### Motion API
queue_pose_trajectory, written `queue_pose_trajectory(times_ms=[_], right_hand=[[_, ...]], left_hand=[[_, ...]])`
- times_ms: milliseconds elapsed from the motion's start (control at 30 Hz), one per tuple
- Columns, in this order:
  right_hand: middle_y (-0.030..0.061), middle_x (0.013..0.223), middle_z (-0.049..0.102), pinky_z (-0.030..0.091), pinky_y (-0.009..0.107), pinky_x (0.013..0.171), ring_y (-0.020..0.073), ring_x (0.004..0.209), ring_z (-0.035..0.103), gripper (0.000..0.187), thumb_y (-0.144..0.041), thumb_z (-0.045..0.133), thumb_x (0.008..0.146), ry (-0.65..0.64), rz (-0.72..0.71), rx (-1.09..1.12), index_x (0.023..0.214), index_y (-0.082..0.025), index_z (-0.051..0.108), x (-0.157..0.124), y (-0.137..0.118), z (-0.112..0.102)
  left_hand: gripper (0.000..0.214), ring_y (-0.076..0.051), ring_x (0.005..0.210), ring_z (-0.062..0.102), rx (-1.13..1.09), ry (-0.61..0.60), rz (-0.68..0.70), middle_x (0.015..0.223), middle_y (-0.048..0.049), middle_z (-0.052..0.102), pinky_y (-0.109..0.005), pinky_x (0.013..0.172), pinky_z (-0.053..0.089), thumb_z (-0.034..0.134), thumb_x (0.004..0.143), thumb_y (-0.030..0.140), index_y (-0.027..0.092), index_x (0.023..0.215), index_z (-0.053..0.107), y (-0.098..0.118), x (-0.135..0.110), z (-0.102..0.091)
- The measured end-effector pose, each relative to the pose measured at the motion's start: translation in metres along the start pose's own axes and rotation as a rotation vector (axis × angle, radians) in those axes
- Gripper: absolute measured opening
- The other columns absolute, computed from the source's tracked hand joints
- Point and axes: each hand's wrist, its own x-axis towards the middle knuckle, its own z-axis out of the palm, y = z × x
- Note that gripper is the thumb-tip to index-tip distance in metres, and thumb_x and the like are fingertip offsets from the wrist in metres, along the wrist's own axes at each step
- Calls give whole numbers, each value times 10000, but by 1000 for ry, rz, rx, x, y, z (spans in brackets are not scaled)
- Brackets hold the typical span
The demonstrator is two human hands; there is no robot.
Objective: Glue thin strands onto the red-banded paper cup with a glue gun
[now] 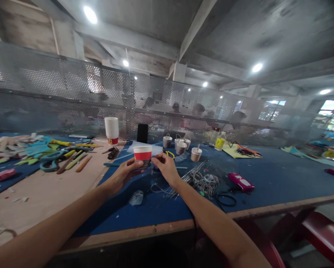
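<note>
Paper cup, white with a red band, is held upright above the blue surface, between the two hands. Left grip is clamped on its lower left side, thumb across the front; right grip has its fingertips bunched at the right side, though I cannot tell whether they pinch the cup. Just behind lies a translucent sheet, with yellow-handled scissors near the right grip. Farther back, a stack of cups stands left of a dark upright panel, and small grey cups with looped handles stand to the right. Nearer the front edge are thin metal rods, tangled cord and a magenta box. Beyond rises a perforated screen
</note>
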Motion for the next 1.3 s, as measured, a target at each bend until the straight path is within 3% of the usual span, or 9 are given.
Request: queue_pose_trajectory(times_ms=[200, 700, 933, 1133, 1300], right_hand=[[-9, 760, 652, 461, 285, 717, 158, 726, 572, 287, -480, 736, 792, 38, -28, -32, 805, -205, 657, -1, -4, -1], [-18, 713, 650, 458, 280, 695, 158, 713, 573, 270, -457, 754, 752, 16, 2, -54, 753, -205, 658, 3, -4, -5], [-8, 732, 683, 450, 272, 682, 152, 686, 591, 276, -473, 760, 781, -67, 12, -119, 817, -200, 733, 11, 11, -13], [-13, 660, 690, 412, 268, 589, 129, 530, 519, 242, -444, 699, 877, -243, 59, -232, 814, -211, 712, 3, 12, -14], [-3, 661, 712, 420, 277, 636, 149, 579, 586, 265, -397, 628, 953, -392, 9, -381, 796, -216, 740, -16, 2, -11]], left_hand=[[464, -325, 1239, 660, -14, 0, 4, 1298, -139, 753, -407, 990, 533, 851, 789, 381, 201, 1208, 767, 0, -2, 1], [373, -280, 1209, 663, -43, -22, -28, 1307, -113, 749, -368, 985, 522, 799, 850, 363, 210, 1189, 776, -6, 2, -2], [288, -255, 1091, 732, -169, 109, -79, 1177, -97, 798, -337, 927, 557, 806, 848, 351, 199, 1090, 774, -3, 9, -11], [204, -235, 1084, 752, -340, 56, -97, 1132, -114, 804, -315, 914, 589, 665, 953, 273, 162, 1108, 740, 10, 4, -8], [269, -252, 1094, 752, -426, 25, -97, 1150, -143, 797, -330, 888, 617, 621, 984, 287, 139, 1189, 715, 16, 0, -4]])
